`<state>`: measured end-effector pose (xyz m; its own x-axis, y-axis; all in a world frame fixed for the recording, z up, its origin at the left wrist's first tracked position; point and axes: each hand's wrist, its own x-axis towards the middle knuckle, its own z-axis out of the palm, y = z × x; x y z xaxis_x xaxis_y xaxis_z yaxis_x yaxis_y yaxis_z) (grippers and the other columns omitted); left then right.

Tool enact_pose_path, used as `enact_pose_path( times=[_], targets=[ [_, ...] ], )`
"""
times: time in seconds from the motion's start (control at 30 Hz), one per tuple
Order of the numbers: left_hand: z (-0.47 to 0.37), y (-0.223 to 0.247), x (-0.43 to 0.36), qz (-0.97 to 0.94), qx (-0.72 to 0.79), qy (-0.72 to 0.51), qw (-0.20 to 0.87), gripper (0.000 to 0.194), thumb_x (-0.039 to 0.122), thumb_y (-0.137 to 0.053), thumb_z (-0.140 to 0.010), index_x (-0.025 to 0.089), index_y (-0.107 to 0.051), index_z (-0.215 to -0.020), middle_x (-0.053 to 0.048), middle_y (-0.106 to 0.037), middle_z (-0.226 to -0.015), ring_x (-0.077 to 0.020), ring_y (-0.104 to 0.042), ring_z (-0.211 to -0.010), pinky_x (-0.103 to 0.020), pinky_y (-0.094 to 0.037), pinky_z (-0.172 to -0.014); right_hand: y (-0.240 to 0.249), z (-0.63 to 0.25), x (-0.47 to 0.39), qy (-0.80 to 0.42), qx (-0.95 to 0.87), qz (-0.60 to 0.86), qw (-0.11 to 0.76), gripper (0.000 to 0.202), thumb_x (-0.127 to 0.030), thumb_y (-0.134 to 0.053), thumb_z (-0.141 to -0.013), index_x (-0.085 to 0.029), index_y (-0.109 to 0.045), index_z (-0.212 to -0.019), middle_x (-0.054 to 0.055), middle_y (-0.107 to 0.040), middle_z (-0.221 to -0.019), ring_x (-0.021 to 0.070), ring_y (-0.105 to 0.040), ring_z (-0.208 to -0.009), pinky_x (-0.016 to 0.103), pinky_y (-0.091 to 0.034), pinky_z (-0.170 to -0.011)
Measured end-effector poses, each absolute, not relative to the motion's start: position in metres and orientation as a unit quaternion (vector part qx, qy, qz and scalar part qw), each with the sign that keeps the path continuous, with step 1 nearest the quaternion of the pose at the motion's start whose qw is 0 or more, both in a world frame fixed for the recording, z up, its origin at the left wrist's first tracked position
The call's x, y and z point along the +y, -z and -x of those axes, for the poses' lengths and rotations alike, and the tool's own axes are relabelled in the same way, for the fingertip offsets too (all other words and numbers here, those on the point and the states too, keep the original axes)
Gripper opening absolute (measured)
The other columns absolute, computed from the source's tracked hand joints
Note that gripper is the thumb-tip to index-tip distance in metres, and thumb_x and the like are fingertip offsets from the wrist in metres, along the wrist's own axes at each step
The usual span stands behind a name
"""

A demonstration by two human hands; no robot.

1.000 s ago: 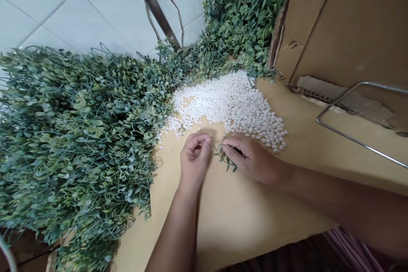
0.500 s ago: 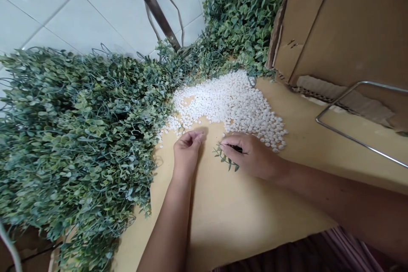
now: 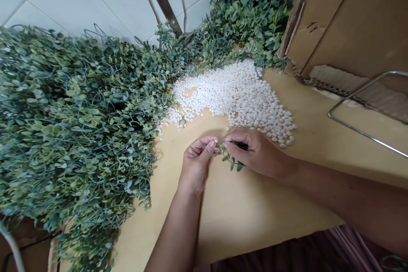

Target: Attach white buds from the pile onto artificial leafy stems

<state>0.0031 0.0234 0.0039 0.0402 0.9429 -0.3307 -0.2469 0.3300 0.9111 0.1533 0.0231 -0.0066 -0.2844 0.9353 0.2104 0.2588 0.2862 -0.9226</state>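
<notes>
My right hand [image 3: 259,151] is closed round a small sprig of green leaves [image 3: 234,162], which hangs from its fingers toward the left. My left hand [image 3: 195,163] pinches a tiny white piece [image 3: 216,140] between thumb and forefinger, right at the sprig's tip. Whether the two are joined cannot be made out. Just beyond both hands, many small white bead-like pieces [image 3: 219,93] lie spread over the tan work surface [image 3: 255,216].
A large heap of leafy green sprigs [image 3: 79,136] fills the left, and more foliage [image 3: 251,12] stands at the back. To the right are a cardboard box [image 3: 360,21] and a bent metal wire frame [image 3: 366,131]. A dark strip with a cord [image 3: 162,0] leans against white tiles [image 3: 89,0].
My left hand has moved right, bringing its white piece to the sprig's tip. The right hand keeps hold of the sprig. The whole view has shifted slightly.
</notes>
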Motion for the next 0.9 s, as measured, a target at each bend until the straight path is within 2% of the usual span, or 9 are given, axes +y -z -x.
enact_pose_path(
  times=[0.27,0.6,0.8,0.9],
  targets=[
    [-0.0014,0.0001,0.0243,-0.367,0.485,-0.468,0.642,0.021,0.031,-0.08,-0.058,0.016,-0.07,-0.07,0.002,-0.066,-0.06,-0.005,-0.056,-0.056,-0.015,-0.044,-0.056,0.0041,-0.1529,0.0223,-0.389,-0.692,0.44,0.419,0.024,-0.019,-0.045,-0.081,-0.017,-0.048,-0.057,0.0,-0.048,-0.058,0.0123,-0.045,-0.062,0.026,-0.036,-0.061],
    [-0.0044,-0.0003,0.0266,-0.351,0.475,-0.497,0.636,0.022,0.024,-0.083,-0.05,0.016,-0.068,-0.063,0.004,-0.065,-0.057,-0.003,-0.054,-0.05,-0.013,-0.045,-0.052,0.0036,-0.151,0.0214,-0.374,-0.699,0.449,0.414,0.025,-0.018,-0.046,-0.078,-0.018,-0.041,-0.053,-0.002,-0.042,-0.055,0.0108,-0.041,-0.058,0.025,-0.033,-0.059],
    [-0.0023,-0.0006,0.025,-0.36,0.479,-0.463,0.654,0.03,0.024,-0.083,-0.052,0.019,-0.074,-0.081,0.001,-0.07,-0.069,-0.0058,-0.06,-0.062,-0.015,-0.049,-0.063,0.005,-0.1517,0.0221,-0.364,-0.699,0.453,0.417,0.022,-0.018,-0.046,-0.077,-0.018,-0.045,-0.055,-0.001,-0.047,-0.056,0.0108,-0.043,-0.058,0.025,-0.035,-0.058],
    [0.0003,0.0006,0.0253,-0.36,0.474,-0.45,0.666,0.023,0.025,-0.082,-0.054,0.019,-0.074,-0.074,0.0,-0.071,-0.069,-0.0071,-0.061,-0.063,-0.017,-0.05,-0.065,0.0053,-0.1516,0.0219,-0.361,-0.698,0.454,0.419,0.019,-0.018,-0.046,-0.076,-0.017,-0.048,-0.058,0.0,-0.049,-0.057,0.0111,-0.045,-0.058,0.025,-0.035,-0.058]
  ],
)
